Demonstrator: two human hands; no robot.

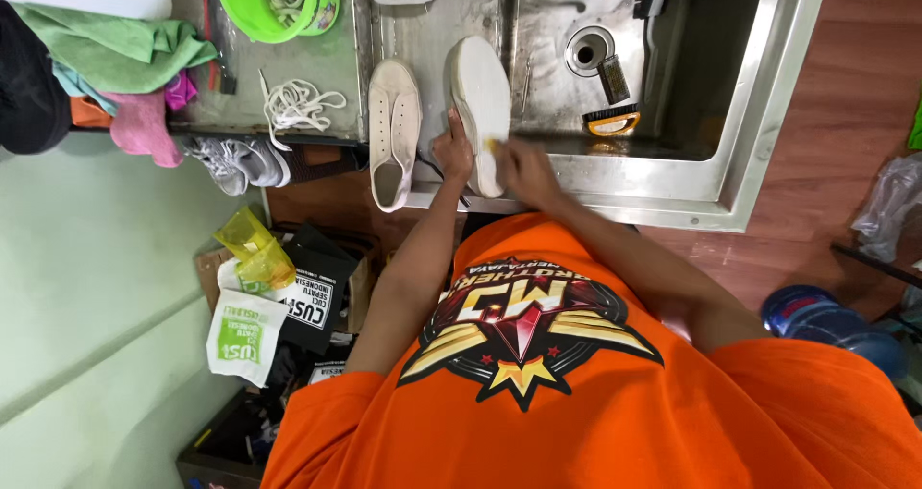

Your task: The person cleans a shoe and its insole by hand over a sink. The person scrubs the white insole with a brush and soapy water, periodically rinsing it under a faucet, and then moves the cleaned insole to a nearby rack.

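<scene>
The head camera is looking straight down at a person in an orange shirt, standing at a steel sink [759, 114].

The left hand [451, 153] is gripping a white shoe [480, 105] by its side, clamped on it to keep it steady. The shoe is lying sole up on the wet steel surface [423, 37], at about 12 o'clock from the person's chest. The right hand [523, 167] is closed around something small and yellow (it looks like a little brush or sponge, but it is too blurry to be sure) and is pressing it on the heel end of the sole.

A second white shoe [394, 129] is waiting just beside the first, at 9 o'clock from it, right way up with no laces in it. The white laces [298, 105] are lying in a heap farther out at 9 o'clock. A green bowl [279, 4] is sitting at 11 o'clock. A yellow scrub brush [612, 121] is resting in the sink at 3 o'clock from the shoe.

The sole is looking fairly white already, so the scrubbing seems partly done. The other shoe seems to be waiting its turn, and both are lacking laces.
</scene>
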